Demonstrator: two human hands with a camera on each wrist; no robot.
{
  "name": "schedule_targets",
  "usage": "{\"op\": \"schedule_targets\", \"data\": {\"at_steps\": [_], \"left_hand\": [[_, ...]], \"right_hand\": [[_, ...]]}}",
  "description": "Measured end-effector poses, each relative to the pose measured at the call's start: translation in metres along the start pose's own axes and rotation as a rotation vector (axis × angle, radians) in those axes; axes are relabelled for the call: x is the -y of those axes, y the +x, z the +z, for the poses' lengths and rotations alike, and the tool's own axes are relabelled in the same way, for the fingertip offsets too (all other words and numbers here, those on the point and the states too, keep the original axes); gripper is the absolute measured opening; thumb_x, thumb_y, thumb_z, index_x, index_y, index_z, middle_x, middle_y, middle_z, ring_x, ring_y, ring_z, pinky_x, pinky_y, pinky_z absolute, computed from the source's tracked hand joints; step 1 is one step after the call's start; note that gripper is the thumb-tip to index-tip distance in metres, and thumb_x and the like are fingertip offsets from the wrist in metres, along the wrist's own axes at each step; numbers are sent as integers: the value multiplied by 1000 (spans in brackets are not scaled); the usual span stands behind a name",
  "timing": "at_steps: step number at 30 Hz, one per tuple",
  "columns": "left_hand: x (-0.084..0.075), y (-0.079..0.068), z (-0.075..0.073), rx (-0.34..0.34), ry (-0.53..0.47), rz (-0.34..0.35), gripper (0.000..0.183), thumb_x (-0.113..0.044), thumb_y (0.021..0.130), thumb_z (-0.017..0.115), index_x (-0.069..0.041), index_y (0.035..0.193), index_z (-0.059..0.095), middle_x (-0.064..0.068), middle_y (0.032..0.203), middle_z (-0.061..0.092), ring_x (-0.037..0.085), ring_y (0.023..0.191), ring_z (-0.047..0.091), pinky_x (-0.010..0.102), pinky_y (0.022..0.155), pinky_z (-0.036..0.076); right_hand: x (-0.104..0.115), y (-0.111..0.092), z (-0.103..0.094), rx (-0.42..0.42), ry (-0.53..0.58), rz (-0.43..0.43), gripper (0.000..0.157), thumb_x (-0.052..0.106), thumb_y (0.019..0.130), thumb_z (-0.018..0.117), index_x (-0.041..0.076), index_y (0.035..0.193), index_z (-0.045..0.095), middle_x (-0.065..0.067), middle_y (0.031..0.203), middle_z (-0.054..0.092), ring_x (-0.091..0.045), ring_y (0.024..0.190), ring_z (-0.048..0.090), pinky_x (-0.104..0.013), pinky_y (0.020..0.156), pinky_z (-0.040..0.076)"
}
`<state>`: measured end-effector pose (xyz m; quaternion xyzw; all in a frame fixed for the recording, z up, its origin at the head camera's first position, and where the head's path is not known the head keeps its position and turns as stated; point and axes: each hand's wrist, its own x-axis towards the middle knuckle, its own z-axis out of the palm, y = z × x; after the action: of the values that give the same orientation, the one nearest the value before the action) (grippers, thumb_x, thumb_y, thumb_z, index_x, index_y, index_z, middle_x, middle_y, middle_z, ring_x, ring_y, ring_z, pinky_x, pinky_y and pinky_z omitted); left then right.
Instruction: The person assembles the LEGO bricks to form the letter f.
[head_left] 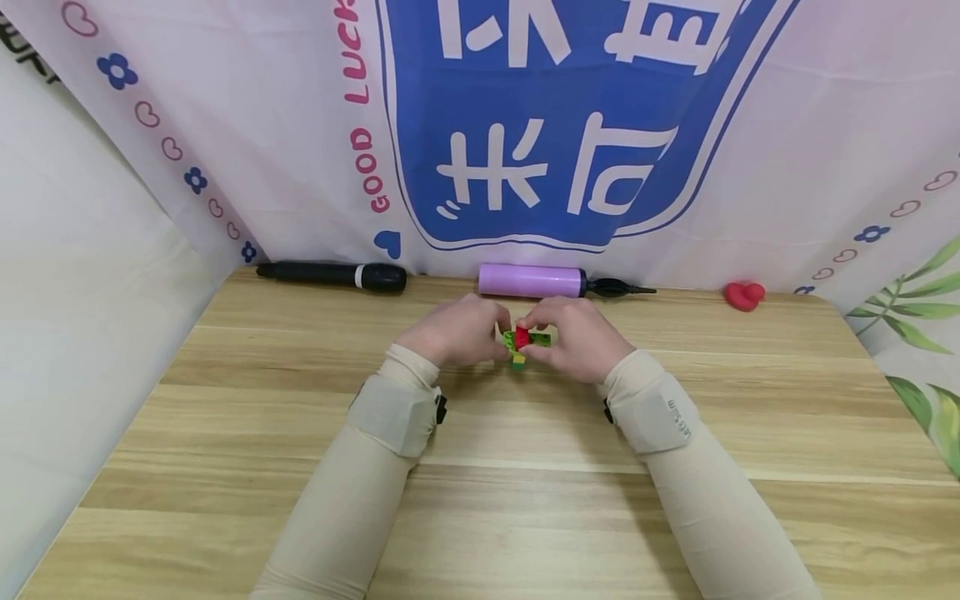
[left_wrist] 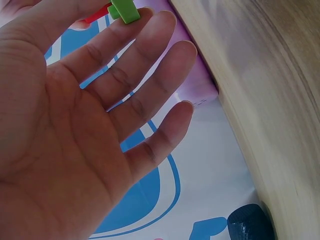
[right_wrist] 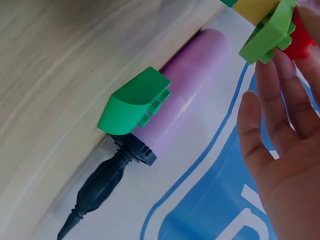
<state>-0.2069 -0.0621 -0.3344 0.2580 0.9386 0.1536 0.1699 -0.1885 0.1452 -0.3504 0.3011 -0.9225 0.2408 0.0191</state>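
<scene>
Both hands meet over a small cluster of toy building blocks near the table's back. My left hand [head_left: 465, 332] pinches the light green block [left_wrist: 126, 11] between thumb and index finger, its other fingers spread. The red block [head_left: 522, 337] is in the fingertips of my right hand [head_left: 576, 337], against the light green one. A yellow block [right_wrist: 254, 9] adjoins the light green block, with a bit of dark green [right_wrist: 228, 2] beyond it. Apart from these, a curved green block [right_wrist: 135, 102] lies on the table by the right hand. The fingers partly hide the joints.
Along the table's back edge lie a black stick-like object [head_left: 330, 275] with a white band, a purple hand pump [head_left: 528, 281] with a black nozzle, and a red rounded object [head_left: 744, 295]. A printed cloth [head_left: 300, 167] hangs behind the wooden table [head_left: 517, 517].
</scene>
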Motion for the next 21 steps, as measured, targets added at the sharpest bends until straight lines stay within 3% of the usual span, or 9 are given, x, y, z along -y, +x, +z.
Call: {"op": "schedule_targets", "data": {"at_steps": [6,21], "left_hand": [[0,0,0,-2,4,1,31,-28,93,80,-15,120,76,-1,108,76,18,90,67,41,89,57],[-2,-1,-1,9,-13,-21,33,-28,94,80,-14,124,75,1,113,75,19,89,67,41,89,57]], "right_hand": [[2,0,1,-15,-56,-28,27,22,86,89,10,109,81,-4,107,79,-24,105,70,-44,96,56],[-8,1,3,18,87,77,26,23,87,89,14,110,81,1,106,79,-24,98,68,-41,86,50]]}}
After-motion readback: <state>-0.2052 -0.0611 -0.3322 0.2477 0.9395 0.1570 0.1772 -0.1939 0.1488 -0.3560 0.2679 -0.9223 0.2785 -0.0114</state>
